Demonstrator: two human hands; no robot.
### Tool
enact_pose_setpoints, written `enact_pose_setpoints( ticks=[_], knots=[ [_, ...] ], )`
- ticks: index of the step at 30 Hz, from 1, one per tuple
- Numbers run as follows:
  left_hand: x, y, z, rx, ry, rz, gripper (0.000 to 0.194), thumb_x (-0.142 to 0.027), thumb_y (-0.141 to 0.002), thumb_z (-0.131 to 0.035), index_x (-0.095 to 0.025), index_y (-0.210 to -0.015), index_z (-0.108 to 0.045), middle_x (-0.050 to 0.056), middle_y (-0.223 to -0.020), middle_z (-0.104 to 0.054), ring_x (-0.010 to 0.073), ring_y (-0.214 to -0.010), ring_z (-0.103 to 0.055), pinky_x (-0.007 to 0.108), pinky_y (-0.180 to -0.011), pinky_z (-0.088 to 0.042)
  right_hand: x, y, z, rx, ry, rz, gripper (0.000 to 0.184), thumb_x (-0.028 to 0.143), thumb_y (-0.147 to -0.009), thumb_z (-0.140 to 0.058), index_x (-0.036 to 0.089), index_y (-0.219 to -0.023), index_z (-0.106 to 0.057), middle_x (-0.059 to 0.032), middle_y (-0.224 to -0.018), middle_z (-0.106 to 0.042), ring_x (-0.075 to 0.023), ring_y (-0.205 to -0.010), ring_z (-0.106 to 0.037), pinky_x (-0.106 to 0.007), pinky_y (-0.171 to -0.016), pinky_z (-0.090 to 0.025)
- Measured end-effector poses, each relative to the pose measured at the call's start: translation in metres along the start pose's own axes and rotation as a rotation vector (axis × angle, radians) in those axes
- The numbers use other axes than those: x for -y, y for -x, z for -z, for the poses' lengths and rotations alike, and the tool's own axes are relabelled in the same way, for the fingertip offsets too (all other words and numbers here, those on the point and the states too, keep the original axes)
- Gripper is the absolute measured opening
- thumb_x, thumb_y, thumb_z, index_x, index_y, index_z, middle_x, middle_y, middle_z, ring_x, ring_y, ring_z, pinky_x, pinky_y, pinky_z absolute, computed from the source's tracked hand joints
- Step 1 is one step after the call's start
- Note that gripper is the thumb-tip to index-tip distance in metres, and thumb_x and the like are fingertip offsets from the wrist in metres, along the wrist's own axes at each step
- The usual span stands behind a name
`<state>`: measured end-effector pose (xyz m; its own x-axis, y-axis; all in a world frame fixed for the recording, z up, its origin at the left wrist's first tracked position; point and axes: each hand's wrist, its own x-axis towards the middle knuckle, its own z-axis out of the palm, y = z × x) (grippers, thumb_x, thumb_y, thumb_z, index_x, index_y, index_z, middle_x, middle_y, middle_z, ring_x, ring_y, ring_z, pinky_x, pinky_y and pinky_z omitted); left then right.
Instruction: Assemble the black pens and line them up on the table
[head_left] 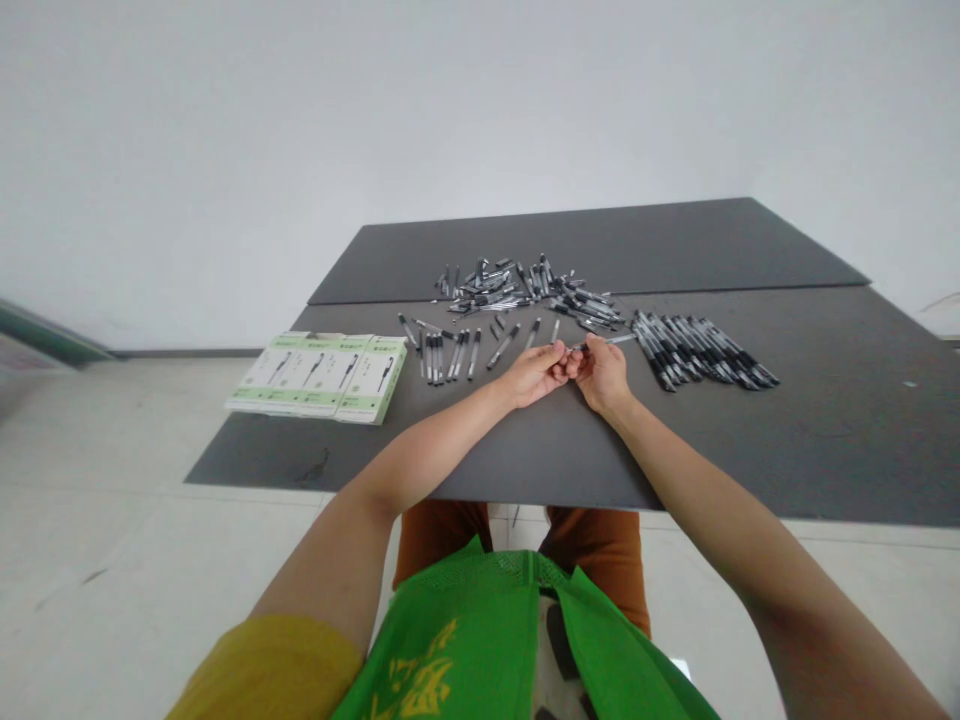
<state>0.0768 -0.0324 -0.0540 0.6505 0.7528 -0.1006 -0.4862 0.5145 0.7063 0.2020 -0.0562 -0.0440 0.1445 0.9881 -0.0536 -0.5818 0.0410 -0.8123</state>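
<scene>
Evidently both hands are busy with a single pen (578, 348), which sits between their fingertips just right of the middle of the frame, over the bench (840, 440). The left hand (536, 375) pinches its dark part, thumb and fingers drawn together, while the right hand (604, 375) grips it from the other side with curled fingers; the fingers cover much of it, so how its parts fit cannot be told. A pale, slim length shows past the right hand, though whether it belongs to the same pen is unclear.

Just beyond the hands, around the upper middle of the frame, lies a jumbled pile (489, 297), and left of centre some loose pieces (430, 358) lie roughly side by side. Right of centre a slanted row (694, 350) of pens lies packed together. Further left, boxes (307, 378) with green bands rest near the bench's edge.

The step in hand looks like close fingertip work on this one pen, and the next move seems to call for a steady right grip, with the left fingertips kept in line with the pen
</scene>
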Motion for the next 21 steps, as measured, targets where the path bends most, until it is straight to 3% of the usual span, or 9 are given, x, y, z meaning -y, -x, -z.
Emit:
enact_pose_setpoints(
  ticks=[9,15,18,21],
  knots=[
    [-0.006,0.005,-0.005,-0.037,0.000,-0.007,0.025,-0.027,-0.089,-0.068,-0.007,-0.075,-0.067,0.003,-0.071,-0.061,0.0058,-0.064,-0.053,0.021,-0.066,-0.043,-0.007,0.005,-0.002,-0.040,0.092,0.204,0.028,0.038,-0.078,-0.076,0.023,-0.074,-0.053,0.0066,-0.055,-0.057,-0.0091,-0.043,-0.053,-0.020,-0.039,-0.045],
    [-0.007,0.008,-0.004,-0.009,-0.019,-0.065,0.030,-0.021,-0.084,-0.072,-0.011,-0.061,-0.057,-0.001,-0.059,-0.053,0.0069,-0.059,-0.050,0.023,-0.064,-0.042,-0.001,0.014,0.000,-0.002,0.164,0.255,0.031,0.028,-0.072,-0.082,0.026,-0.083,-0.053,0.0063,-0.065,-0.060,-0.0101,-0.053,-0.056,-0.020,-0.045,-0.047],
    [-0.006,0.007,-0.004,-0.006,-0.072,-0.084,0.033,-0.028,-0.084,-0.074,-0.012,-0.062,-0.056,-0.001,-0.058,-0.054,0.0073,-0.056,-0.051,0.023,-0.061,-0.043,0.000,0.018,-0.001,-0.020,0.248,0.302,0.029,0.024,-0.071,-0.082,0.024,-0.079,-0.054,0.0058,-0.065,-0.060,-0.0088,-0.053,-0.055,-0.018,-0.045,-0.044],
    [-0.004,0.005,-0.003,-0.043,-0.143,-0.086,0.042,-0.048,-0.085,-0.069,-0.013,-0.064,-0.055,-0.001,-0.056,-0.054,0.0085,-0.050,-0.051,0.023,-0.053,-0.042,-0.002,0.021,-0.003,0.044,0.319,0.306,0.028,0.021,-0.071,-0.082,0.024,-0.079,-0.055,0.0068,-0.061,-0.060,-0.0076,-0.045,-0.052,-0.018,-0.040,-0.039]
  ],
)
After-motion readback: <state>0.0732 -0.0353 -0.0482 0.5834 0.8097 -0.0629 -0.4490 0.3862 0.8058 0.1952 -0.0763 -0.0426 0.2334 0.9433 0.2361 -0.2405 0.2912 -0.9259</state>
